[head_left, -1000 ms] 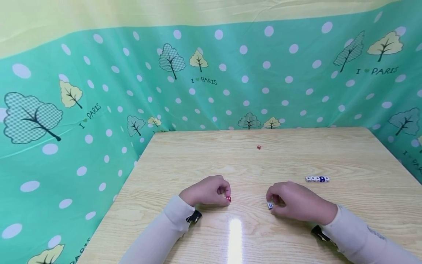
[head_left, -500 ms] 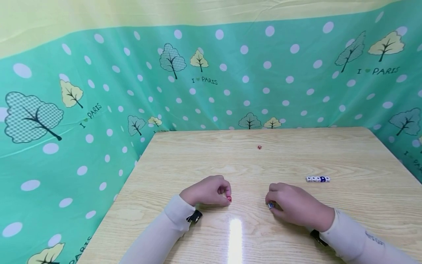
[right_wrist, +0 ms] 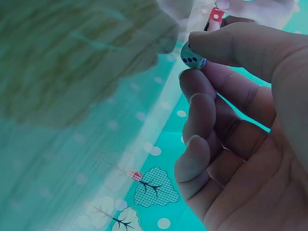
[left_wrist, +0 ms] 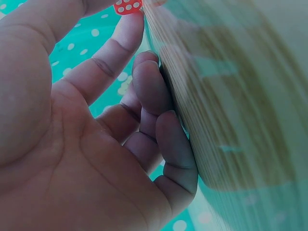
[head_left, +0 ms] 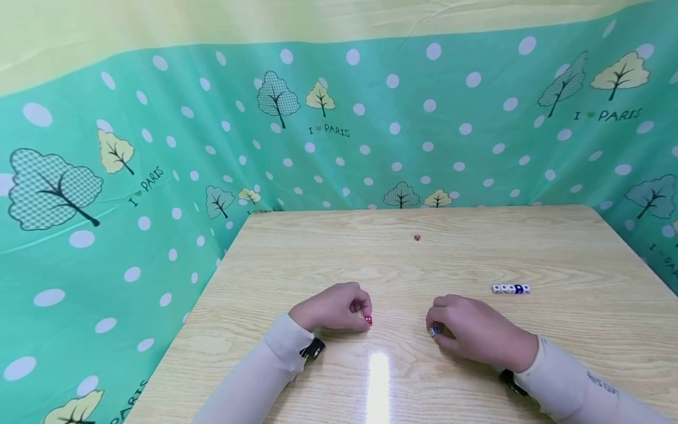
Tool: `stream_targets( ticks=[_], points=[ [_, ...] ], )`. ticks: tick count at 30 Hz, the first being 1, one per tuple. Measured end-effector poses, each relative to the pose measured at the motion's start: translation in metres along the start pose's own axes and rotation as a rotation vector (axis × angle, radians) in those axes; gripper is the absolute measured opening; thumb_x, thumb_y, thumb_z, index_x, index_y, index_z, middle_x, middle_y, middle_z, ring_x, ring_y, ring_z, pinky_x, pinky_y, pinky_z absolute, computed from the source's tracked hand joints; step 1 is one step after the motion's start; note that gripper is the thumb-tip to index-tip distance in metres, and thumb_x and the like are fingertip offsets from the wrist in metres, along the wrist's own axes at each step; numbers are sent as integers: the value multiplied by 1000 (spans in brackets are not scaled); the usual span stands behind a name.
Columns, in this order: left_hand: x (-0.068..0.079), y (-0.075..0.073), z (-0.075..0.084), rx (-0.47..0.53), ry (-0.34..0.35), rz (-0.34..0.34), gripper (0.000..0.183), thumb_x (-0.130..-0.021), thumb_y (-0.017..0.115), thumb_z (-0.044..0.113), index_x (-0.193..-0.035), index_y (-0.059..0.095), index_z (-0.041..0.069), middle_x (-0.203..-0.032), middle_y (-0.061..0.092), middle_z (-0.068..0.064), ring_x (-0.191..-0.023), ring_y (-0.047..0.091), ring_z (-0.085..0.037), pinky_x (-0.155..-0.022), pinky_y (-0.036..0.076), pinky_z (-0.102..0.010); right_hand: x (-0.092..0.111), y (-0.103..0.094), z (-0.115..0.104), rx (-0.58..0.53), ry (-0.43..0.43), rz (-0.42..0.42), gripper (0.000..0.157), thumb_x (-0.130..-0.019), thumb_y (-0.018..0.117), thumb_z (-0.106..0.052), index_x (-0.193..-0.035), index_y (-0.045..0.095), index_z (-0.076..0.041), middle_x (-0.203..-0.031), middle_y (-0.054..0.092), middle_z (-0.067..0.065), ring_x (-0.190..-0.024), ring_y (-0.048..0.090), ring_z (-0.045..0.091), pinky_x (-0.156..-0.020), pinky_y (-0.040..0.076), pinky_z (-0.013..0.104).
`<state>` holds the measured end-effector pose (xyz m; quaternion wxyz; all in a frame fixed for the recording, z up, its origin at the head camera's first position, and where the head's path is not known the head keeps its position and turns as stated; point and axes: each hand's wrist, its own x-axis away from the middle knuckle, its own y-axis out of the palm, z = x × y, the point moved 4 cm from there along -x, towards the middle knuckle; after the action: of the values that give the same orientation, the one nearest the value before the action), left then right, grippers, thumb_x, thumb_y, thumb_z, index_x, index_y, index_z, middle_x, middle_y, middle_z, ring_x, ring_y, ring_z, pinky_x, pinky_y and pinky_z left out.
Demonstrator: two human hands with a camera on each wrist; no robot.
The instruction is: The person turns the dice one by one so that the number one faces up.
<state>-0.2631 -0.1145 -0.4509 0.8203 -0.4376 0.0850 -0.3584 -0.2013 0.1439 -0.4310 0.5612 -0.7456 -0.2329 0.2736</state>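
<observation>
Between thumb and index finger, my left hand [head_left: 331, 307] pinches a red die [head_left: 368, 320] with white pips, low over the table. The left wrist view shows only part of that red die [left_wrist: 128, 6] at the top edge, the other fingers curling against the tabletop. To the right, my right hand [head_left: 477, 327] pinches a white die [head_left: 435, 330] with dark pips, partly covered by the fingers. In the right wrist view this white die [right_wrist: 192, 57] sits between thumb and fingertip, its three-pip face showing. A gap of bare wood separates the two hands.
Beyond the right hand, several white dice and a blue one form a row [head_left: 511, 289]. Another red die [head_left: 417, 238] lies near the back edge of the wooden table [head_left: 296, 247]. A green dotted curtain [head_left: 339, 135] hangs behind and along the sides.
My right hand has turned slightly, tilting the white die and covering more of it. The left hand and its red die have stayed in place.
</observation>
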Motion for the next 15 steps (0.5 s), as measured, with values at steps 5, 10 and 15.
stream_targets(
  ticks=[5, 10, 15],
  points=[
    [-1, 1, -1, 0, -4, -2, 16, -83, 84, 23, -82, 68, 26, -91, 60, -3, -81, 50, -9, -72, 43, -23, 0, -1, 3, -53, 39, -4, 18, -85, 82, -20, -85, 69, -31, -80, 55, -23, -71, 48, -3, -63, 47, 21],
    [0, 2, -2, -3, -14, -3, 15, -83, 83, 25, -82, 68, 27, -92, 60, -3, -81, 50, -8, -71, 43, -22, 0, 0, 8, -153, 77, -32, 19, -86, 79, -16, -85, 68, -30, -79, 58, -23, -72, 53, -3, -66, 50, 21],
    [0, 2, -2, -3, -13, 0, 15, -83, 84, 25, -82, 69, 27, -91, 60, -2, -81, 51, -8, -71, 43, -22, 1, 0, 15, -243, 106, -61, 17, -86, 79, -15, -86, 68, -28, -78, 60, -20, -72, 55, -2, -66, 50, 21]
  ],
)
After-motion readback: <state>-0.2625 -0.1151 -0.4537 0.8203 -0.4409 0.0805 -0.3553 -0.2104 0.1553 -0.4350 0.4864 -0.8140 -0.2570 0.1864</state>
